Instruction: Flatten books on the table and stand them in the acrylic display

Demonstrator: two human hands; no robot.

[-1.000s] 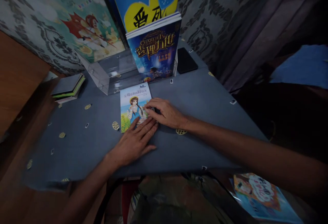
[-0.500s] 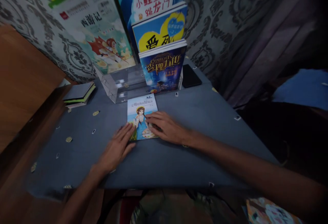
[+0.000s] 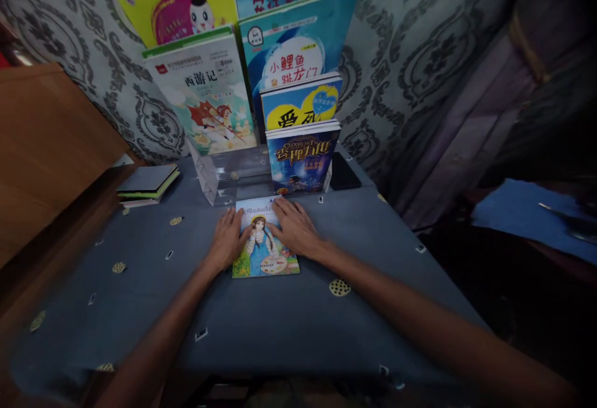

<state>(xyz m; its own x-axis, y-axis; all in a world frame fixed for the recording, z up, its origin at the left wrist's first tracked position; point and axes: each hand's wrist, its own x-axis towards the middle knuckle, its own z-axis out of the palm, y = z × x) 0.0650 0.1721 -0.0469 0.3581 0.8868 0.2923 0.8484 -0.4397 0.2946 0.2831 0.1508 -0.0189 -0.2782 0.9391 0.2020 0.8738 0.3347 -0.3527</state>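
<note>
A picture-covered book [image 3: 262, 247], showing a girl in a blue dress, lies face up on the table in front of the display rack. My left hand [image 3: 228, 237] rests at its left edge, the thumb reaching onto the cover and the fingers stretched forward. Across the upper right corner lies my right hand [image 3: 296, 229], flat with fingers extended, hiding part of the title. Just behind stands a clear rack [image 3: 205, 175] with a dark blue book [image 3: 301, 162] in its front right slot.
Several upright books fill the rack, among them a pale green one [image 3: 209, 100] and a teal one [image 3: 298, 41]. A dark phone-like slab [image 3: 344, 171] lies right of the rack. To the left sits a small stack of books [image 3: 147, 183] on the grey tablecloth [image 3: 280, 327].
Both hands have slid forward along the book, from its lower part toward its upper edge. My view has tilted up, showing more of the rack's upper books.
</note>
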